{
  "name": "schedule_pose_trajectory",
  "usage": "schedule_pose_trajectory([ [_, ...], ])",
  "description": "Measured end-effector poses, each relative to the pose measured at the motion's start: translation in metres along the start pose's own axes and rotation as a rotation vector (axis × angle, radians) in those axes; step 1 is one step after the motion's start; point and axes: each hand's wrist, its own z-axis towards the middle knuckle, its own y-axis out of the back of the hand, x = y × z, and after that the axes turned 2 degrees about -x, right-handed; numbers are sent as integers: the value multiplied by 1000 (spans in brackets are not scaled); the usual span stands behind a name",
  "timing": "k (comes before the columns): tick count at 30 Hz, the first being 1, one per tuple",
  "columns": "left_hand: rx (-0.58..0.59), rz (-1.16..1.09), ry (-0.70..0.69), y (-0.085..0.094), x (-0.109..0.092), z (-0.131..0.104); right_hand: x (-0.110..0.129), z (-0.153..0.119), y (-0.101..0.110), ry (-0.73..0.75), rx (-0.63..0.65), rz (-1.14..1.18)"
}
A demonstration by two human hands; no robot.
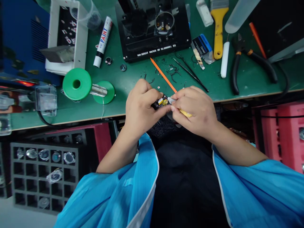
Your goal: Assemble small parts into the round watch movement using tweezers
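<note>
Between my two hands, over the bench's front edge, is a small black electronic part [163, 101] with yellow pieces inside it. My left hand [142, 106] pinches it between thumb and fingers, which cover much of it. My right hand [197, 110] is closed at its other side, fingertips together by a small pale grey piece [170, 100]. A yellow strip [186, 113] shows beneath the right fingers; whether it joins the grey piece is hidden. An orange pointed stick [163, 75] runs over the bench to the right fingers, and I cannot tell if they touch it.
Behind my hands stands a black fixture [152, 41]. Tweezers [192, 75], pliers [239, 57] and a yellow-handled brush [218, 34] lie right. A green solder spool [77, 84], paint marker [103, 41] and white box [82, 41] are left. Below is a grey compartment tray [45, 160].
</note>
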Motion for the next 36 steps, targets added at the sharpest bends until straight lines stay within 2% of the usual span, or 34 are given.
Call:
schedule_pose_trajectory([
  [13, -9, -9, 25, -1, 1, -1, -1, -1, -1, -4, -2, 17],
  [20, 27, -43, 46, 2, 0, 1, -1, 0, 0, 14, -13, 18],
  [26, -12, -18, 8, 0, 0, 0, -1, 0, 1, -4, 5, 12],
  [36, -4, -41, 2, 0, 3, 0, -1, 0, 2, 32, 1, 40],
])
